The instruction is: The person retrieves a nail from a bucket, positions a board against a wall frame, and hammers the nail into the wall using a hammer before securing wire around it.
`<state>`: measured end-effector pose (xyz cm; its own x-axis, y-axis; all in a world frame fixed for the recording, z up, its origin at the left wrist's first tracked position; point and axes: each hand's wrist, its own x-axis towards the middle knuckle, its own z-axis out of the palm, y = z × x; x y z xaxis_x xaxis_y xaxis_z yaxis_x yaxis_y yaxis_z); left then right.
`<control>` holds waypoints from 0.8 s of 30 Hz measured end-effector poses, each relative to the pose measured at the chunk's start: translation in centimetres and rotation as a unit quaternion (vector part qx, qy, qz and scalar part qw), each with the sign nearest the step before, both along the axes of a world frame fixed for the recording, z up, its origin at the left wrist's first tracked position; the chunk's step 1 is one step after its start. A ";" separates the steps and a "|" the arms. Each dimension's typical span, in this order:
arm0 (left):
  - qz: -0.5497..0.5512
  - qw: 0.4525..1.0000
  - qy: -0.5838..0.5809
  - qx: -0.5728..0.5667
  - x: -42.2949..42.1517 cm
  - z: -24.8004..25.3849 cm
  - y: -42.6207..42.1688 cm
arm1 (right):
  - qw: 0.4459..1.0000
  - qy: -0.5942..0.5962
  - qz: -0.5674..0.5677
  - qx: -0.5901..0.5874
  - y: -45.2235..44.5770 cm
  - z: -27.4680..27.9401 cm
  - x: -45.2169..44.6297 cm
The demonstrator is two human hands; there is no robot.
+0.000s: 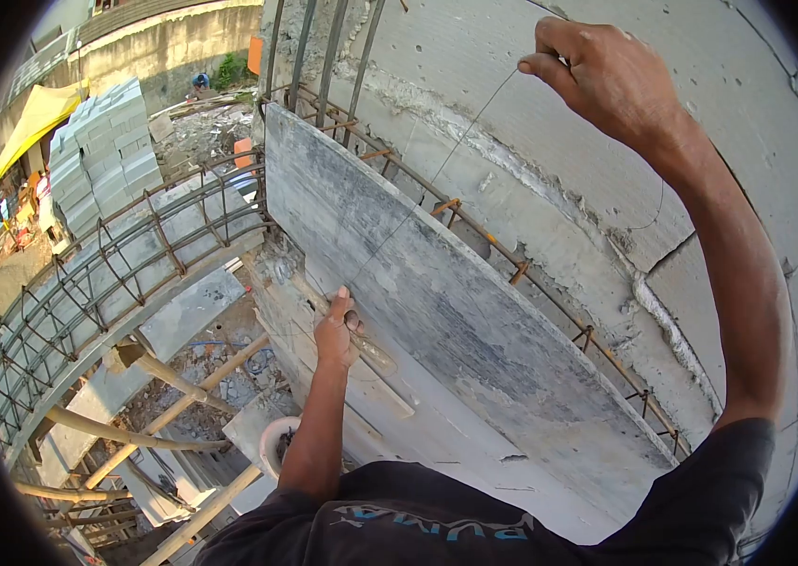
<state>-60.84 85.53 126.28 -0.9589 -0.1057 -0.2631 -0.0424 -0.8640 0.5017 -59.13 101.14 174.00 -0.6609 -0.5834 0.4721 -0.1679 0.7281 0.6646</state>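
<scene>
Outdoors, on a sunlit building site [215, 160] seen through a round lens edge, I look straight down past a black shirt [399, 509] at the bottom of the frame. Just left of centre I have the left hand [333, 335], thumb up and fingers curled, with the lower end of a thin wire [457, 149] at its thumb tip; a small round end also shows in its grip, too unclear for me to name. At upper right, the right hand [611, 85] pinches the wire's other end between thumb and fingertips. I see the wire as dark, hair-fine and nearly straight, slanting across the middle of the frame. Behind it lies a long grey board [437, 274], scuffed, streaked and patched with pale residue. Beyond the board's upper edge I make out rusty rebar [484, 234] and a rough concrete wall [474, 75]. To the left, a curved rebar cage [158, 231] sweeps above bamboo poles [177, 412]. Farther off, at upper left, I find stacked grey blocks [102, 156], a yellow tarp [36, 123] and a small crouching person [200, 82].
</scene>
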 end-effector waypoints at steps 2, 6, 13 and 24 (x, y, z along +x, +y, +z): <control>0.001 1.000 0.003 -0.010 0.2 0.1 0.0 | 0.993 -0.016 -0.098 -0.060 -0.5 -1.2 -1.6; -0.004 1.000 -0.003 -0.023 0.2 -0.4 -0.4 | 0.983 -0.051 -0.162 -0.063 0.9 -3.3 -3.7; 0.065 0.989 0.009 -0.135 3.6 1.9 -2.1 | 0.988 -0.048 -0.140 -0.052 1.1 -6.3 -6.3; 0.127 0.953 0.065 -0.267 7.3 6.0 -5.3 | 0.994 -0.007 -0.083 -0.066 2.5 -7.1 -7.8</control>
